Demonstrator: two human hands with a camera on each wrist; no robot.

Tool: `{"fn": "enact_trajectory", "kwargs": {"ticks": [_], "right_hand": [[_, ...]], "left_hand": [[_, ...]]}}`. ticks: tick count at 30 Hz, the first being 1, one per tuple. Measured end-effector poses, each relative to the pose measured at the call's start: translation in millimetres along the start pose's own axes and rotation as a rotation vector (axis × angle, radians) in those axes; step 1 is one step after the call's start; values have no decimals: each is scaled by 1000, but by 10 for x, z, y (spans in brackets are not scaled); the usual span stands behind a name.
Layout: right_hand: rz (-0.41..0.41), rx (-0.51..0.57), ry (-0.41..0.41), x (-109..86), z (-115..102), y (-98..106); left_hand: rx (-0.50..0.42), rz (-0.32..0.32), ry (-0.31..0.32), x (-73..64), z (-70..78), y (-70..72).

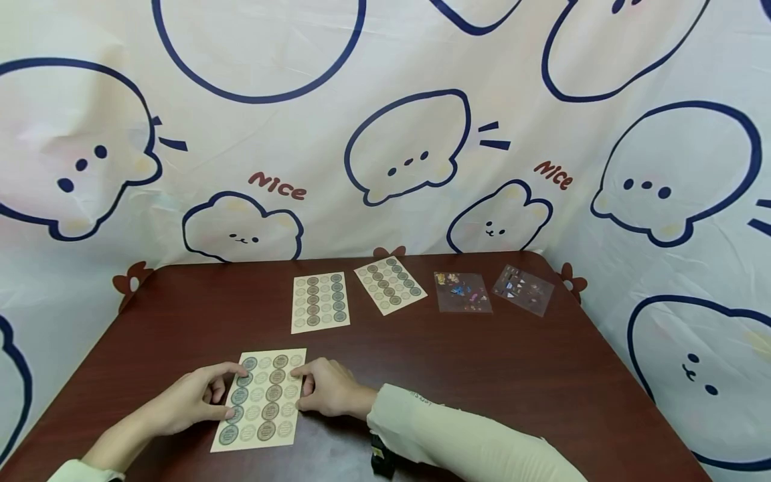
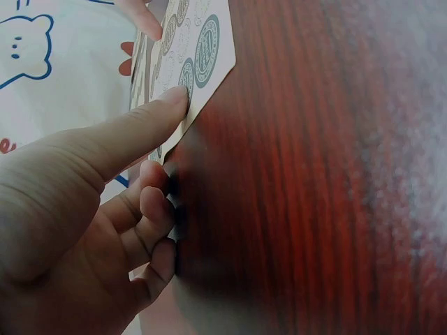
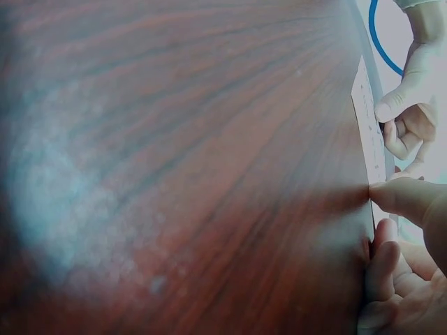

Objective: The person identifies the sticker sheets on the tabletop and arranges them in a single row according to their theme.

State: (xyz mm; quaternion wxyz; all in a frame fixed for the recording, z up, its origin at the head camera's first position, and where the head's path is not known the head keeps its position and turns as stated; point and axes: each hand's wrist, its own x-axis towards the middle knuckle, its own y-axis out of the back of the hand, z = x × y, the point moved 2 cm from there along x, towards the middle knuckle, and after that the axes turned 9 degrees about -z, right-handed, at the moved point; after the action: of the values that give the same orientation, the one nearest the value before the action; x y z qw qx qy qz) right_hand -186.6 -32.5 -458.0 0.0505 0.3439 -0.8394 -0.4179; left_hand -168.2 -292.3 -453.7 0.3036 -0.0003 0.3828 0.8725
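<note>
"Where's the sheet of printed circles (image 1: pixel 260 400)?"
"On the counter (image 1: pixel 482 375), touched from both sides."
"By what?"
"The left hand (image 1: pixel 194 399), thumb and forefinger spread apart; the right hand (image 1: pixel 330 388), likewise."
"Farther off?"
"Two similar sheets (image 1: pixel 320 302), then two clear sheets (image 1: pixel 462 292) rightward."

Left hand (image 2: pixel 84 209), thumb on pale sheet (image 2: pixel 183 38) printed with circles, fingers curled near edge; another fingertip (image 2: pixel 145 21) up top; red-brown wood-grain table (image 2: pixel 300 174); bear-print cloth (image 2: pixel 77 84) upper left
</note>
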Motion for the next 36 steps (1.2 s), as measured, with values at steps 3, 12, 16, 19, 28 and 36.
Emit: {"fn": "enact_trajectory", "kwargs": {"ticks": [3,12,16,19,28,36], "right_hand": [[0,-3,-5,2,0,8],[-7,2,-2,-17,-13,-10],[-9,1,3,-19,-12,-15],[-11,2,2,-22,-7,-17],[-3,-24,12,6,-7,13],[-16,-10,22,-5,-1,30]], "left_hand": [[-1,9,5,1,-1,0],[16,8,0,-29,-12,-13],[16,6,-1,-30,-11,-16],[25,11,-17,-31,-12,-21],[18,19,-7,3,-10,8],[17,20,3,10,-13,2]]}}
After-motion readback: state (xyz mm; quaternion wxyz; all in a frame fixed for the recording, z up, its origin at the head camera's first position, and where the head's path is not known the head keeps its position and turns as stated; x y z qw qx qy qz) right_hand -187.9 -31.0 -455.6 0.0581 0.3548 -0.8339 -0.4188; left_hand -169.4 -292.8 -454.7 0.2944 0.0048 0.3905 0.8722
